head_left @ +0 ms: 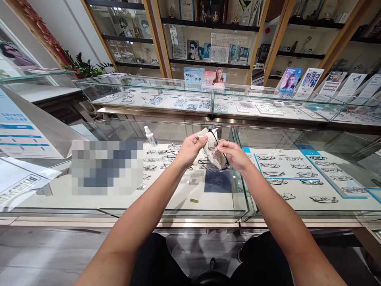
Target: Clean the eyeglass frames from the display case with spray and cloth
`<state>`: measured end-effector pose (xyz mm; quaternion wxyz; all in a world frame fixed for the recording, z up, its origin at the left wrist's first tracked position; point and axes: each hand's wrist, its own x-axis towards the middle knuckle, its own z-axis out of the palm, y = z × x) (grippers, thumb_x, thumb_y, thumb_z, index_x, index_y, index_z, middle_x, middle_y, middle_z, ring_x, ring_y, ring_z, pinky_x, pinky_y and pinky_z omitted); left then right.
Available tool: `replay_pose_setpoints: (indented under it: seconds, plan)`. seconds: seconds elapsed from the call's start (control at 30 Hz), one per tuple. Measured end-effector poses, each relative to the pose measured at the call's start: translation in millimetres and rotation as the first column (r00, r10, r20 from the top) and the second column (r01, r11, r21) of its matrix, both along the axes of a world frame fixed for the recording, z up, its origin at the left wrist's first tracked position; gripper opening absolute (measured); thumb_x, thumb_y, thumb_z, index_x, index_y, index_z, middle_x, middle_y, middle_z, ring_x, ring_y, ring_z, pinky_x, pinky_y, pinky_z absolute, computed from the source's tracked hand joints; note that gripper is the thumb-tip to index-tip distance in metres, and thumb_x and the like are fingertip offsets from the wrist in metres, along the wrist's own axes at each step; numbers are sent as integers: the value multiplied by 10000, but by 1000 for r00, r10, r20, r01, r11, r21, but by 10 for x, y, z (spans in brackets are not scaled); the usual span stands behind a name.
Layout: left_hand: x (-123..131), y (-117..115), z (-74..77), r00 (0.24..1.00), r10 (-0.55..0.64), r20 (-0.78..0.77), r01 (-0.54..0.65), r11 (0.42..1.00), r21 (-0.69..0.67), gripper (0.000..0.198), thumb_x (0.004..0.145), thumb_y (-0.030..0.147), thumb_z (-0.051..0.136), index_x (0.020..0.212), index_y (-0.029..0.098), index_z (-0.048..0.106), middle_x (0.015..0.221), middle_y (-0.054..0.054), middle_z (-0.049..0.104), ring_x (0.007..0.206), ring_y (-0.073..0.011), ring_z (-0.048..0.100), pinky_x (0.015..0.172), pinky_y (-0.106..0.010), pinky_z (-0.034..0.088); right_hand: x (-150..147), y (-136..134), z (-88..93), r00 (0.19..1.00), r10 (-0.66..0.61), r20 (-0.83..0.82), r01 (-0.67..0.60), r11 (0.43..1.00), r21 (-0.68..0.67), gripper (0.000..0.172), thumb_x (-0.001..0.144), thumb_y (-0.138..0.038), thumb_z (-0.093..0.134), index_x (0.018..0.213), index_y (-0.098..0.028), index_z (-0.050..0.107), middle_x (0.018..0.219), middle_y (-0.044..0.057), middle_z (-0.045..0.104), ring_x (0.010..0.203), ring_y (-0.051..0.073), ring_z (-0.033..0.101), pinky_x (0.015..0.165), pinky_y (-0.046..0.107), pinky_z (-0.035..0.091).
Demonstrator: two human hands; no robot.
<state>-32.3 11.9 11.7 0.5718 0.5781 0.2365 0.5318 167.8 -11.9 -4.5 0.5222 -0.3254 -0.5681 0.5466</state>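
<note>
Above the glass counter, my left hand point(190, 150) is closed on a beige cloth point(219, 161), its thumb pressed against the fabric. The cloth is folded around a pair of dark-framed eyeglasses point(213, 134); part of the frame shows along the upper edge, and the rest is covered. My right hand point(233, 154) pinches at the right side of the eyeglasses and cloth, fingertips close together. Under the hands lies a dark blue cloth point(218, 182). A white spray bottle point(151, 136) stands left of my left hand.
Rows of eyeglasses point(304, 174) sit in the glass display counter point(190, 224). A small gold-coloured piece point(194, 201) lies near its front. A blurred patch point(107, 169) covers the left part. Brochure stands point(290, 81) top the rear showcase point(157, 91); a white sign point(26, 131) stands at left.
</note>
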Motion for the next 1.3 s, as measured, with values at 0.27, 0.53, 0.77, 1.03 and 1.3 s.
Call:
replay_pose_setpoints:
  seconds: [0.27, 0.53, 0.77, 1.03, 1.3]
  plan:
    - [7, -8, -24, 996, -77, -35, 75, 996, -47, 644, 641, 505, 1096, 1085, 146, 798, 889, -58, 811, 701, -147, 704, 645, -242, 564, 9, -4, 1, 999, 44, -22, -45, 999, -29, 368, 703, -534, 978, 751, -226, 783, 935, 35, 639, 1012, 236, 619, 963, 377, 489]
    - [78, -62, -35, 1000, 15, 13, -14, 997, -77, 591, 611, 512, 1103, 946, 148, 780, 787, -43, 795, 618, -136, 678, 585, -239, 554, -15, -18, -1, 995, 70, 68, -72, 997, 31, 365, 767, -563, 931, 765, -222, 803, 947, 23, 615, 973, 223, 606, 979, 384, 470]
    - [99, -6, -73, 988, 90, 125, -72, 988, -139, 597, 576, 525, 1108, 906, 158, 772, 800, -34, 802, 656, -144, 705, 657, -260, 571, -1, -27, 32, 986, 71, 154, -87, 991, 98, 314, 833, -531, 883, 758, -236, 805, 935, 24, 621, 972, 228, 593, 1010, 402, 449]
    - [84, 66, -62, 957, 179, 228, -132, 969, -208, 691, 543, 504, 1127, 1027, 153, 780, 826, -14, 796, 702, -119, 696, 721, -240, 549, -23, -14, -4, 990, 18, 142, -33, 994, 104, 304, 851, -520, 843, 776, -231, 787, 964, 20, 601, 980, 224, 572, 1006, 387, 418]
    - [15, 134, -72, 934, 282, 218, -264, 958, -110, 709, 669, 595, 1050, 1161, 190, 738, 909, -22, 788, 780, -153, 720, 732, -267, 560, -2, 42, -50, 998, -59, 4, 58, 997, 59, 339, 775, -545, 889, 776, -244, 734, 1095, 47, 632, 1106, 258, 601, 1037, 388, 472]
